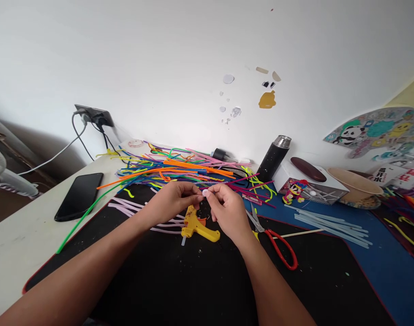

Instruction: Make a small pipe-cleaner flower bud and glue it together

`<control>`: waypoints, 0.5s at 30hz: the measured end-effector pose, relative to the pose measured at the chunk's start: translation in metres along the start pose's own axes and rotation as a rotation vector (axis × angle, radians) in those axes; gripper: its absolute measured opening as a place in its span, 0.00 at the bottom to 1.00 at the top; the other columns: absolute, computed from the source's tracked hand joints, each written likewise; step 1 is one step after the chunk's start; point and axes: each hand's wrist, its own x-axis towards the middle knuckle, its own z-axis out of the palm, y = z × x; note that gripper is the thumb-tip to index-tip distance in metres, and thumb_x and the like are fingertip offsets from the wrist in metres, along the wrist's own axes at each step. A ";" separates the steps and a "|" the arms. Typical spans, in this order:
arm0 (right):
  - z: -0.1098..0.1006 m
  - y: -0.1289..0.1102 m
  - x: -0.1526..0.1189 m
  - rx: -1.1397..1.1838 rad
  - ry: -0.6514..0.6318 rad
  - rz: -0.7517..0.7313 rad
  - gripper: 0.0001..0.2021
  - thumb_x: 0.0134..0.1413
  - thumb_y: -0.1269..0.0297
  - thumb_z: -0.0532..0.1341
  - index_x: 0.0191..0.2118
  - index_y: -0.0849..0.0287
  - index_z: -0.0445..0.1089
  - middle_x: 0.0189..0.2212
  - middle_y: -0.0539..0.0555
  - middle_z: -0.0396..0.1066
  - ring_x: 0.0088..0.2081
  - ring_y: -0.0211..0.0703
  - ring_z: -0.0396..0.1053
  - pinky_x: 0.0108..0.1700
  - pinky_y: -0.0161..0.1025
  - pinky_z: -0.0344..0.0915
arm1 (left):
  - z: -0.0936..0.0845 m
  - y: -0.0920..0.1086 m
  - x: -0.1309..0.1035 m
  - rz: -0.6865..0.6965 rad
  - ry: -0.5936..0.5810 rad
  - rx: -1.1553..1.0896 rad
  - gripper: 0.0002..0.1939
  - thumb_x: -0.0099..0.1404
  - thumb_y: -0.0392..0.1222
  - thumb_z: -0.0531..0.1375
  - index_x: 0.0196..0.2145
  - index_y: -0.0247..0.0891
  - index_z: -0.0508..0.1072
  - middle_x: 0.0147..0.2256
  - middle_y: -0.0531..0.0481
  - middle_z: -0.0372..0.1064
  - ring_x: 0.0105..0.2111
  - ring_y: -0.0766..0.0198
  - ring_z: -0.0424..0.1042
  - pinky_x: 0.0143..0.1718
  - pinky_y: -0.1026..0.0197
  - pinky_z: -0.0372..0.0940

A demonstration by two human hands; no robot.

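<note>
Over the middle of the black mat, my left hand (175, 199) and my right hand (227, 208) meet fingertip to fingertip. Between them is a small, pale pinkish-white round piece (205, 193), too small to make out fully. My right thumb and forefinger pinch it, and my left thumb and forefinger close at its left edge. Just below the hands lies a yellow hot glue gun (202, 230) with a glue stick poking out of its back. Pale lilac pipe cleaners (162, 222) lie beside it, partly behind my left forearm. Red-handled scissors (278, 246) rest open to the right of my right hand.
A heap of coloured pipe cleaners (180, 167) spreads along the wall. A phone (79, 197) lies left. A black flask (275, 158), a white box (285, 174), a small colourful figure (294, 192), a bowl (354, 183) and clear glue sticks (332, 226) stand or lie right.
</note>
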 end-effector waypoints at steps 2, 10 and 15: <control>0.001 0.001 0.000 -0.014 0.004 -0.005 0.13 0.67 0.51 0.61 0.35 0.54 0.70 0.15 0.43 0.64 0.15 0.37 0.60 0.20 0.35 0.53 | -0.001 0.000 -0.001 -0.001 -0.016 0.044 0.18 0.68 0.57 0.63 0.33 0.38 0.80 0.29 0.50 0.80 0.30 0.61 0.74 0.34 0.62 0.65; 0.000 0.002 0.000 -0.096 -0.029 -0.039 0.13 0.68 0.52 0.59 0.36 0.55 0.71 0.15 0.42 0.62 0.16 0.37 0.60 0.22 0.35 0.54 | -0.006 -0.004 -0.001 -0.011 0.018 0.121 0.16 0.68 0.54 0.63 0.36 0.39 0.80 0.32 0.51 0.80 0.33 0.60 0.76 0.34 0.63 0.65; -0.001 0.002 -0.001 -0.156 -0.065 -0.070 0.11 0.69 0.56 0.58 0.37 0.54 0.70 0.17 0.43 0.63 0.17 0.37 0.60 0.23 0.36 0.51 | -0.007 -0.005 -0.001 0.062 0.072 0.294 0.11 0.70 0.47 0.60 0.38 0.40 0.81 0.34 0.52 0.81 0.34 0.60 0.78 0.35 0.63 0.64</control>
